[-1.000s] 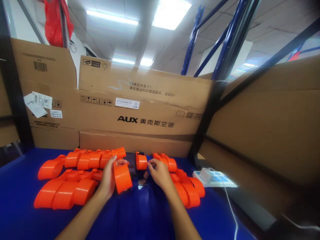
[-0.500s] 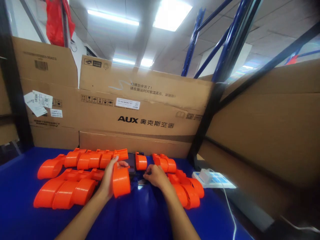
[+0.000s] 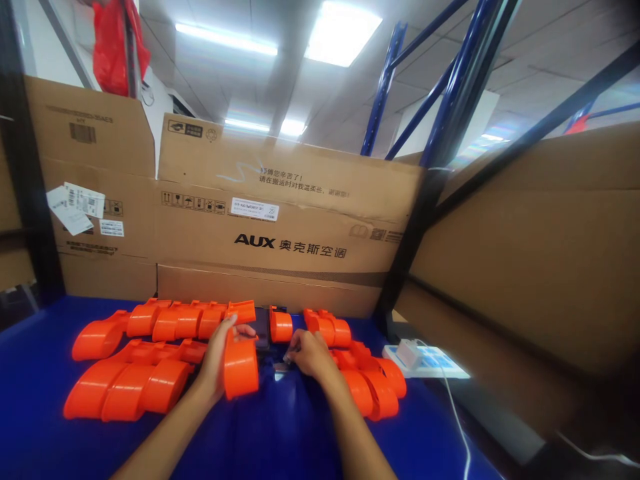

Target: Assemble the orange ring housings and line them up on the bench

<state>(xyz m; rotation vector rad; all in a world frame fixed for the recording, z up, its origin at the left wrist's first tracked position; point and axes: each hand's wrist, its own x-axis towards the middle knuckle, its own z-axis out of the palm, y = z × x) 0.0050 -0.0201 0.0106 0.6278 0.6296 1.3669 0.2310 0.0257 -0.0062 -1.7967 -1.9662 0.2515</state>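
My left hand (image 3: 216,363) is closed around an orange plastic ring-shaped part (image 3: 241,368), its curved side turned to the camera. My right hand (image 3: 309,353) has its fingers pinched together low over the blue surface, right of that part. At its fingertips there may be a small shiny piece, too small to make out. Just below the fingertips lies a small pale, glossy piece (image 3: 281,375). Behind the hands are a dark flat box-like object (image 3: 261,325) and a single orange part (image 3: 281,325) standing beside it.
Rows of similar orange parts (image 3: 123,390) stand on the blue table cover (image 3: 200,453) at left, with more orange parts (image 3: 357,387) at right. A cardboard panel (image 3: 210,233) rises behind. A white power strip (image 3: 435,363) with a plugged-in adapter and cable lies at right, by a dark post (image 3: 400,267).
My right-hand fingers have shifted slightly, and a bit of something shiny now shows at their tips. My left hand still holds the orange part in nearly the same place.
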